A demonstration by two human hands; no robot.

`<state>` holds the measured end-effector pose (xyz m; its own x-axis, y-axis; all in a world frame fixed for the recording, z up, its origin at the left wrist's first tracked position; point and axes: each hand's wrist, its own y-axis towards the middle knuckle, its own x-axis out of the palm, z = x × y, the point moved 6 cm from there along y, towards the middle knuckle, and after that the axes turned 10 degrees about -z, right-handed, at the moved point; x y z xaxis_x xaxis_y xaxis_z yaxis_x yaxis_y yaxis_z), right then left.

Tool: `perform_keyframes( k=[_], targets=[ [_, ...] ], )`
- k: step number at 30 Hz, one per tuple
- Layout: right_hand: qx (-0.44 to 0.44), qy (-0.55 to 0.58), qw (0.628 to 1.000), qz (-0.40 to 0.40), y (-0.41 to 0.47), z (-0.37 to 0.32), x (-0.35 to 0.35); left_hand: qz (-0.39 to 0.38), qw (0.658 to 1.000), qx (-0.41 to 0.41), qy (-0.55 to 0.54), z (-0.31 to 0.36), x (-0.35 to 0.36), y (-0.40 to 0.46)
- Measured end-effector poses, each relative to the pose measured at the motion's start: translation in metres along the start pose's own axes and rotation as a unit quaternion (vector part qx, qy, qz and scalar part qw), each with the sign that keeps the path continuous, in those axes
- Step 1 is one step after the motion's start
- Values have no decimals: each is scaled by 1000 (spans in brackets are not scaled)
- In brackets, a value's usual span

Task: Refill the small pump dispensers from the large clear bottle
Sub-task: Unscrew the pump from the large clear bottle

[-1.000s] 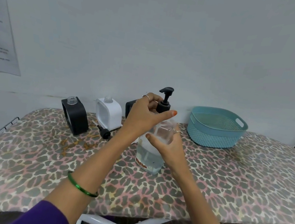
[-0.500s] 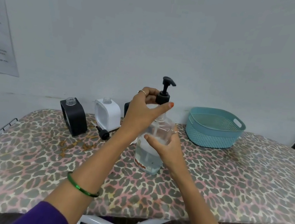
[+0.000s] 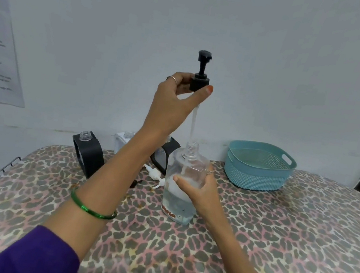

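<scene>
Black pump, pinched by left hand, hangs at twelve o'clock above the right hand-gripped large clear bottle; next, lay it aside, then pour.

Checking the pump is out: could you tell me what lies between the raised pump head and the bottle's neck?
Only the pump's dip tube, running from the pump head into the bottle, in the head view.

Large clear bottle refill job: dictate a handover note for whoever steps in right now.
Left hand pinches the black pump, lifted, its tube still in the neck. Right hand grips the large clear bottle, upright on the table. Black dispenser stands open; two more sit behind the arm. A white pump lies loose. Done: bottle unscrewed. Left: withdraw the pump, pour, recap.
</scene>
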<state>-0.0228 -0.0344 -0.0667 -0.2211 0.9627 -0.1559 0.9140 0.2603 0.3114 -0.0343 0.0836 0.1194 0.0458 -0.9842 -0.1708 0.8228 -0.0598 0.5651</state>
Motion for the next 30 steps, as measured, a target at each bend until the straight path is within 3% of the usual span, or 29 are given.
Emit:
perform_keyframes(
  k=[11,18,23,30],
  targets=[
    [7,-4,1000,-4,-7,6,3,53,998,4,-24,9,-8,3],
    [8,-6,1000,-8,-8,5,2,128,992,0,-16,8,-32,2],
    [5,-7,1000,-9,-9,2,3,231,964,-54,-118,-2,-73,-1],
    [8,-6,1000,-11,-8,7,3,305,935,-128,-127,-26,-147,-31]
  ],
)
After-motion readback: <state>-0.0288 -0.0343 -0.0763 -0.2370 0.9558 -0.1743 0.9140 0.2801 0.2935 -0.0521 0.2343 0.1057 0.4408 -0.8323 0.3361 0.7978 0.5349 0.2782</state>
